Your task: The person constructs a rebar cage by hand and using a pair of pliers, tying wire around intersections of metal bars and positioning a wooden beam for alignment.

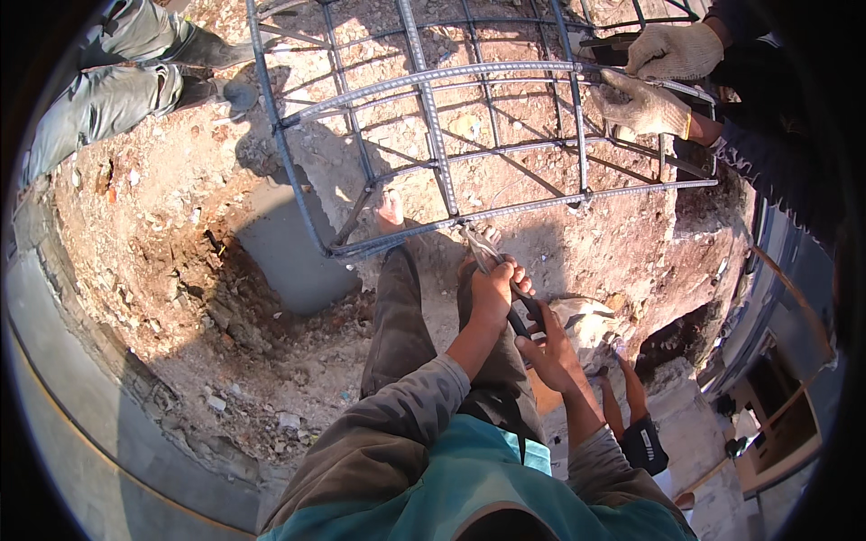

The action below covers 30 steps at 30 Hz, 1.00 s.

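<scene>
Probably the pincers (481,254) feel hard, stiff and a bit heavy, best held by their dark handles (517,322). The left hand (492,296) wraps around them higher up; the right hand (552,350) holds lower down, fingers a bit spread. Their tips sit at the steel cage's (431,117) near bar. Its bars look bumpy and strong, over dry, crumbly dirt (622,243).

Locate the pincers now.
Head view, just right of centre: pincers in the left hand and right hand, tips at the near edge of the rebar cage.
</scene>
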Each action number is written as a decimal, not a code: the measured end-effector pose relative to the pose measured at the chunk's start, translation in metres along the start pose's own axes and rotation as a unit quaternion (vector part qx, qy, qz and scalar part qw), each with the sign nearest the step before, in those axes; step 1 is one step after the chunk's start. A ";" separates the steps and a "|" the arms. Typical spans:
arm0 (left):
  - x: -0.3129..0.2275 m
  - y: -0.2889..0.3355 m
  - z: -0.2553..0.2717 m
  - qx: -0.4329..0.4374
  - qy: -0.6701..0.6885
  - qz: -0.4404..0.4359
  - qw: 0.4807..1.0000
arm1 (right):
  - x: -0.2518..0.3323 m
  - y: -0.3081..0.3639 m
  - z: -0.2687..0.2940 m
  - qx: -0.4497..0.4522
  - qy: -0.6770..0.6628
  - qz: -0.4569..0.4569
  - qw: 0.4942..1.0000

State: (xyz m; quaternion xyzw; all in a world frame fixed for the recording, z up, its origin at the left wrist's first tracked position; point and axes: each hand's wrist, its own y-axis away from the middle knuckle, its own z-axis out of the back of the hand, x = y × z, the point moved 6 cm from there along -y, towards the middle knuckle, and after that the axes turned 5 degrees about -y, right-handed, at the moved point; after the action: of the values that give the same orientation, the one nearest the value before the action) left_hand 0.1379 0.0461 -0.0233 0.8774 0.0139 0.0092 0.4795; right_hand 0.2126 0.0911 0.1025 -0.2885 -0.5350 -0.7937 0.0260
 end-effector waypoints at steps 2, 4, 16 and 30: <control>0.004 -0.007 -0.007 -0.083 -0.032 -0.016 0.996 | -0.011 -0.008 -0.006 -0.086 0.188 0.052 0.977; 0.012 -0.022 0.018 -0.088 -0.022 -0.048 0.995 | -0.018 -0.015 -0.023 -0.109 0.261 0.036 0.959; -0.029 0.033 0.005 0.130 0.038 0.140 0.981 | -0.031 0.005 -0.090 0.280 -0.632 -0.167 0.703; 0.006 -0.001 0.053 0.057 -0.030 0.025 0.998 | -0.087 -0.003 -0.074 0.085 -0.526 -0.243 0.811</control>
State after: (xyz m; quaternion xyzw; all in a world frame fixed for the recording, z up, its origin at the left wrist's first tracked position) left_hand 0.1454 0.0028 -0.0530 0.9032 -0.0217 -0.0065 0.4287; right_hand 0.2520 0.0050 0.0382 -0.5193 -0.5851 -0.4522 -0.4284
